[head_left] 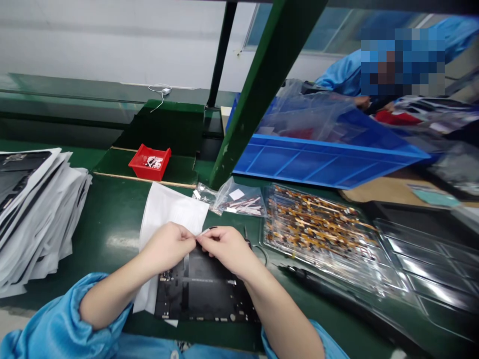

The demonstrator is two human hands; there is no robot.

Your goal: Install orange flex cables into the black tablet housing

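Observation:
My left hand and my right hand meet fingertip to fingertip, both pinched closed on a small pale strip. Fingers cover most of this strip, so its kind cannot be made out. Beneath the hands lies a flat black device panel with small metal parts along its edges. A white foam sleeve spreads under and behind the panel. Close behind my right hand is a clear bag of small parts. A clear tray of orange flex cables sits to the right.
Sleeved panels are stacked at left. A red bin with small parts stands behind. A black pen-shaped tool lies at right, near an empty clear tray. A green post rises before a blue crate; a co-worker's blue sleeve is beyond.

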